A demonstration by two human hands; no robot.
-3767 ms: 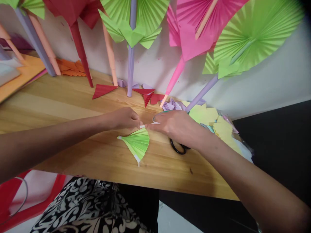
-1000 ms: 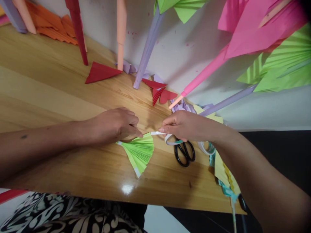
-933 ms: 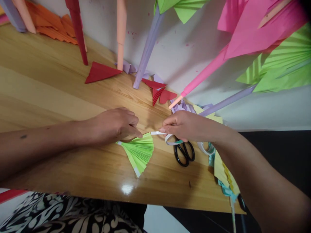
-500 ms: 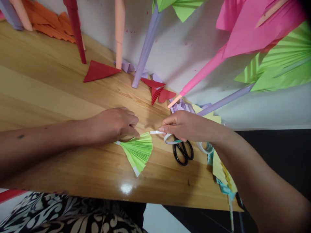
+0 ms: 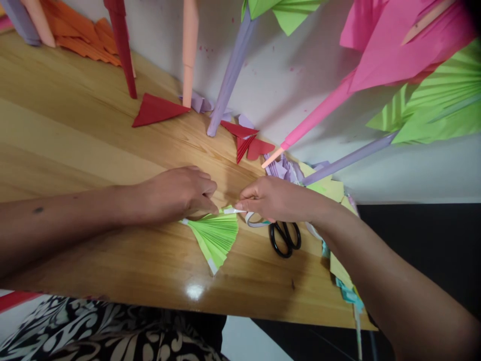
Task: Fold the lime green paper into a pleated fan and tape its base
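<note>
A pleated lime-green paper fan [image 5: 216, 238] is spread on the wooden table, with a white patch at its lower corner and another near its narrow end. My left hand [image 5: 180, 193] is closed on the fan's upper edge; its fingertips pinch the paper from above. Thumb and fingers of my right hand [image 5: 270, 198] pinch a white strip of tape [image 5: 255, 221], which curls in a loop below them. The strip's front end lies at the fan's upper right corner. Black-handled scissors [image 5: 284, 239] lie just below my right hand, their blades hidden.
Red folded paper pieces [image 5: 160, 110] and purple scraps [image 5: 281, 168] lie along the wall. Rolled paper stems, among them a purple one [image 5: 229, 75] and a pink one [image 5: 319, 113], lean there. Yellow and teal paper [image 5: 347, 291] sits at the table's right edge.
My right hand has moved left with the tape, bringing the strip's end onto the fan's upper corner. My left hand stays on the fan. The view has shifted slightly.
</note>
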